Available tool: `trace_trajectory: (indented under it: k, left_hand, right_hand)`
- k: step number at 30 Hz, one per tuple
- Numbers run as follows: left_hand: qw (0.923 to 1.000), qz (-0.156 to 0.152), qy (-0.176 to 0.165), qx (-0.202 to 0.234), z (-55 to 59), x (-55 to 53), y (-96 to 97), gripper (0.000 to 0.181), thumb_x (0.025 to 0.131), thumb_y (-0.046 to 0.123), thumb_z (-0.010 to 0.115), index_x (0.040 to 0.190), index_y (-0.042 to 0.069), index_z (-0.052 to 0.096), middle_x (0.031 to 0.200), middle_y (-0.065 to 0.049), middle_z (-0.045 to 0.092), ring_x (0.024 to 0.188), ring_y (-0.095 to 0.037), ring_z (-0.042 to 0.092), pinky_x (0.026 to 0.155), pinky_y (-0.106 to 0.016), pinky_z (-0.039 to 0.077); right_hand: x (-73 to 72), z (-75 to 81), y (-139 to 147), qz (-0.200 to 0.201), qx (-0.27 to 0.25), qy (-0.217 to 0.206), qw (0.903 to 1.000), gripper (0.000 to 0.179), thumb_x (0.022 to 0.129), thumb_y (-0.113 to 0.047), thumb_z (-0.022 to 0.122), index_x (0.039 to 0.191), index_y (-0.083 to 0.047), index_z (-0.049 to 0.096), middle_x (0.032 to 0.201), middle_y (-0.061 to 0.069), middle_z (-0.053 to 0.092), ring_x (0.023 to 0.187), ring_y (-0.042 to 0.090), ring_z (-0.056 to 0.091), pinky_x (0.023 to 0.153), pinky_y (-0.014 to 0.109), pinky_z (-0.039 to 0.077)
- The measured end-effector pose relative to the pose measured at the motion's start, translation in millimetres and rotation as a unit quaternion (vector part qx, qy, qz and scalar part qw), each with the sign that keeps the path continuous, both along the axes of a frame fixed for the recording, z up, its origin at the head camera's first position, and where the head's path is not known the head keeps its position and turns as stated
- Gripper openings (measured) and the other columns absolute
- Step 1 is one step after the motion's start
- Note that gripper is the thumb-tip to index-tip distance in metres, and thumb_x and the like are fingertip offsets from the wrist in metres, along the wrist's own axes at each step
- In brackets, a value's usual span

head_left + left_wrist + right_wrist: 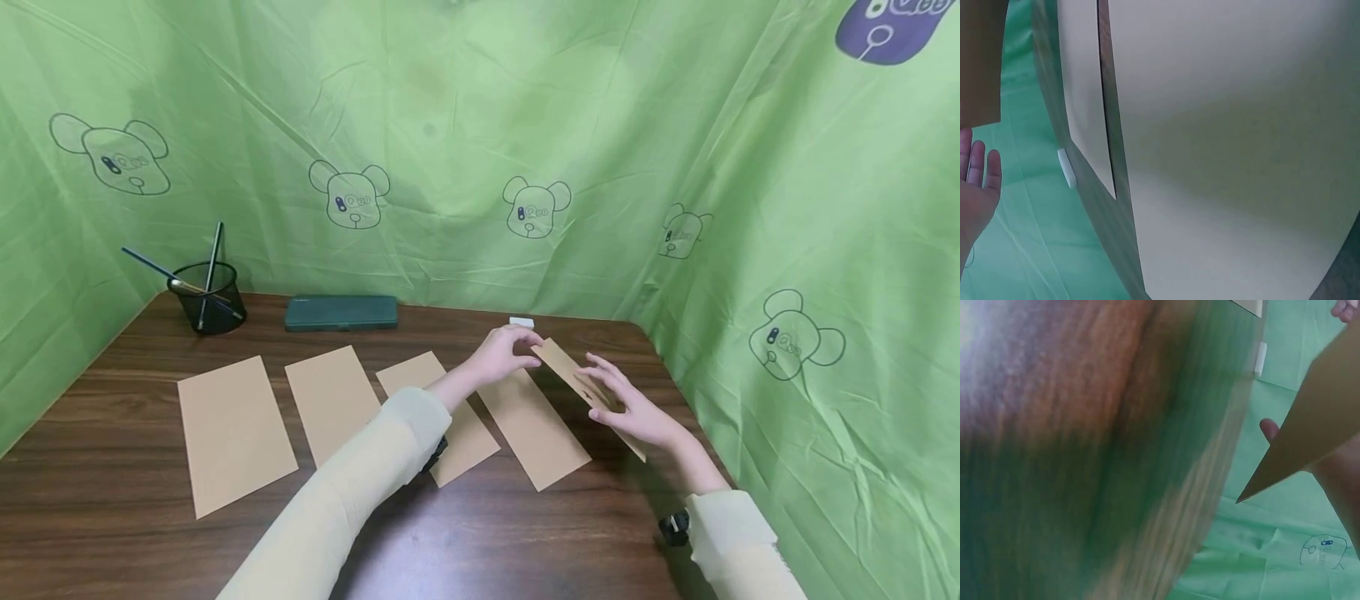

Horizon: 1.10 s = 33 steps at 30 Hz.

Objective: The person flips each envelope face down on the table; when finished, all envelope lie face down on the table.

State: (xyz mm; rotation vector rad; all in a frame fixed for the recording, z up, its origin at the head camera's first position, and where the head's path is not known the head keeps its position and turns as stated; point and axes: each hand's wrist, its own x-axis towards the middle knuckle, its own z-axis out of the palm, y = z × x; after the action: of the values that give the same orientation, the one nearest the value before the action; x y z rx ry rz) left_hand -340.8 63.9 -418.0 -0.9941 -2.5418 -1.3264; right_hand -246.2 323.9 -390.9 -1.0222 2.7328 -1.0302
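Observation:
A kraft-brown paper sheet (562, 367) is raised off the table at the right, tilted with one edge toward the head camera. My left hand (495, 357) pinches its far left corner between thumb and fingers. On its right side my right hand (637, 412) holds it, thumb on the near face and fingers at the other edge. The right wrist view shows the sheet (1319, 425) covering part of that hand, with the thumb sticking out. Just left of it another brown sheet (536, 429) lies flat, and the left forearm crosses over a further sheet (468, 433).
Two more brown sheets, one at the left (236, 433) and one beside it (330, 396), lie on the dark wood table (480, 533). Behind stand a black mesh pen cup (217, 312), a green case (341, 312) and a small white block (521, 322). Green curtains (450, 125) surround the table.

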Motion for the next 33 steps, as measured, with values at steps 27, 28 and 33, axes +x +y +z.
trace_trajectory:
  k: [27, 28, 33]
  left_hand:
    - [0.9985, 0.03, -0.001, 0.047, 2.9, -1.9, -8.5, 0.01, 0.085, 0.018, 0.069, 0.087, 0.009, 0.065, 0.083, 0.0, 0.065, 0.078, -0.009, 0.06, 0.074, -0.019, 0.048]
    - [0.9985, 0.031, 0.0, 0.045, 2.9, -1.6, -7.8, 0.01, 0.086, 0.018, 0.069, 0.087, 0.009, 0.065, 0.083, 0.0, 0.065, 0.078, -0.009, 0.059, 0.074, -0.02, 0.048]
    - [0.9988, 0.036, -0.005, 0.034, 3.5, -0.1, -4.1, 0.009, 0.087, 0.017, 0.067, 0.093, 0.009, 0.065, 0.087, 0.0, 0.066, 0.082, -0.01, 0.06, 0.078, -0.021, 0.048]
  right_hand:
    - [-9.0, -0.8, 22.5, -0.004, -0.026, -0.008, 0.9996, 0.061, 0.086, -0.003, 0.066, 0.14, -0.014, 0.041, 0.138, 0.003, 0.049, 0.125, 0.006, 0.045, 0.096, 0.013, 0.038]
    - [-7.3, 2.0, 21.3, -0.005, -0.029, -0.001, 0.9996, 0.061, 0.085, 0.0, 0.066, 0.14, -0.012, 0.041, 0.137, 0.005, 0.049, 0.125, 0.007, 0.045, 0.096, 0.013, 0.039]
    - [2.1, 19.3, 14.6, 0.0, -0.033, 0.029, 0.999, 0.057, 0.08, 0.014, 0.064, 0.133, 0.001, 0.046, 0.132, 0.017, 0.053, 0.127, 0.008, 0.045, 0.099, 0.012, 0.037]
